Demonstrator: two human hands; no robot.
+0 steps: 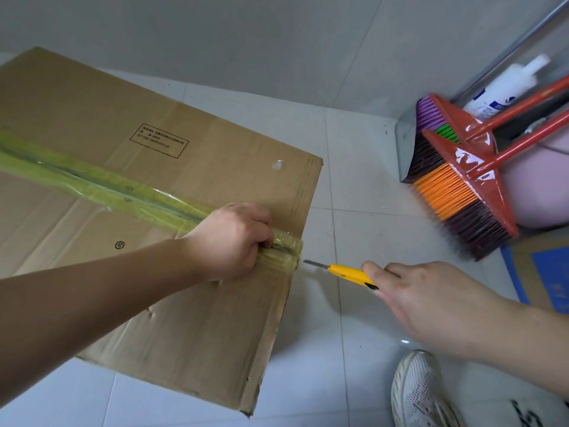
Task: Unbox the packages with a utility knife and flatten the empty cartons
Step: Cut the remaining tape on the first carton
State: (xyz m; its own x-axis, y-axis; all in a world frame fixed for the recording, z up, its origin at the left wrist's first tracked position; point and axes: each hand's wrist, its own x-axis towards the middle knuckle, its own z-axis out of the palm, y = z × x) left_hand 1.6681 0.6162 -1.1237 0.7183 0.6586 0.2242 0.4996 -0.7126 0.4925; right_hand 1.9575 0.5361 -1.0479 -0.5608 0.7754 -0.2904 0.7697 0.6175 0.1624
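A big carton (147, 217) lies on the tiled floor (354, 180), its top seam closed with yellowish tape (101, 183). To the right of the carton two brooms (462, 192) lean in the corner. The left hand (229, 240) curls its fingers into the tape at the carton's right edge. The right hand (428, 300) grips a yellow knife (345, 271); its blade points at this edge, just beside the tape end.

1. Both forearms are bare; no sleeve, watch or ring shows on the left hand (229, 238) or the right hand (431, 298).
2. One foot wears a white mesh sneaker (421, 392) with a thick pale sole.
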